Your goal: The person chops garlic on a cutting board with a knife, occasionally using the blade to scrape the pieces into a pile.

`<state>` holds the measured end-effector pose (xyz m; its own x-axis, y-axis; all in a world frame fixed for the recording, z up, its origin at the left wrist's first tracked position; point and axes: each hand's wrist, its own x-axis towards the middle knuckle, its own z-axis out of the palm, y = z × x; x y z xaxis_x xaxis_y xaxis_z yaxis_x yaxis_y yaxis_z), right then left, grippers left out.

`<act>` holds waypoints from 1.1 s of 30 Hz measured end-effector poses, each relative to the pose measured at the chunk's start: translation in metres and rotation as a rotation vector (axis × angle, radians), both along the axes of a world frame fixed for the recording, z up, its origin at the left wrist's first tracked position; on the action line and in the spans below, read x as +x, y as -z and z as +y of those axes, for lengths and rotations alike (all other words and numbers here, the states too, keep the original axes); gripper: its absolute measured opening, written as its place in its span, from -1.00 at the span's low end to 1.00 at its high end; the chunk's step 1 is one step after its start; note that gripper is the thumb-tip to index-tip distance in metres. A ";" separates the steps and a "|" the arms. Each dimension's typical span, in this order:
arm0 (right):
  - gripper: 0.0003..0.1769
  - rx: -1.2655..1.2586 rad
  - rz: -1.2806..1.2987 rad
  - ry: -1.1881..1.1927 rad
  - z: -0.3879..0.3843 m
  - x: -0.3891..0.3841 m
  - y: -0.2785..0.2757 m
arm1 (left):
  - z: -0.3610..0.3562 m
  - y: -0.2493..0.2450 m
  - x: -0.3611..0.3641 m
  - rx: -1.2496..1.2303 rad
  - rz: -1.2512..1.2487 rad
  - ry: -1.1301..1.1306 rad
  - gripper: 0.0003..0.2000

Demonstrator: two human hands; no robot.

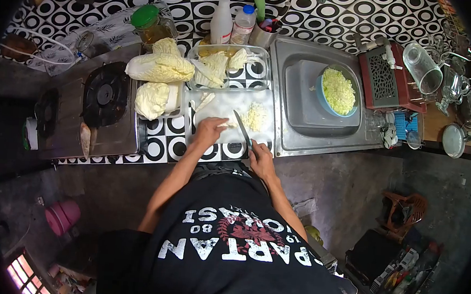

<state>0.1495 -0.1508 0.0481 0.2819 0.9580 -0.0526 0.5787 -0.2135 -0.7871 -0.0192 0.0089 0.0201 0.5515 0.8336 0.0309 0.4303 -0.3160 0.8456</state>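
My right hand (pixel 261 158) grips a knife (pixel 243 128) by its dark handle, the blade angled over a pale cutting board (pixel 222 99). Fingers curled, my left hand (pixel 209 132) presses a small pale piece of cabbage (pixel 226 124) onto the board, left of the blade. A heap of finely chopped cabbage (pixel 256 117) lies to the right of the knife. One thin strip of cabbage (pixel 204 101) rests near the board's left side. Behind the board, a clear glass dish (pixel 262 83) holds several cabbage leaves (pixel 212 70).
Whole cabbages (pixel 159 68) are piled at the left, beside a gas stove (pixel 108 97). On the right, a blue bowl (pixel 323 96) of chopped cabbage stands in the steel sink (pixel 280 134). Bottles (pixel 244 26) and a green-lidded jar (pixel 148 23) line the back.
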 end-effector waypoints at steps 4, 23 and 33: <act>-0.58 -0.041 -0.033 0.023 0.005 -0.005 -0.004 | -0.016 0.000 0.005 0.107 0.191 0.097 -0.70; -0.43 -0.166 -0.125 -0.047 -0.007 -0.017 0.014 | -0.016 0.020 0.029 0.103 0.280 0.032 -0.92; -0.38 -0.192 -0.185 -0.086 0.009 -0.025 0.022 | -0.018 0.021 0.029 0.126 0.284 0.006 -0.92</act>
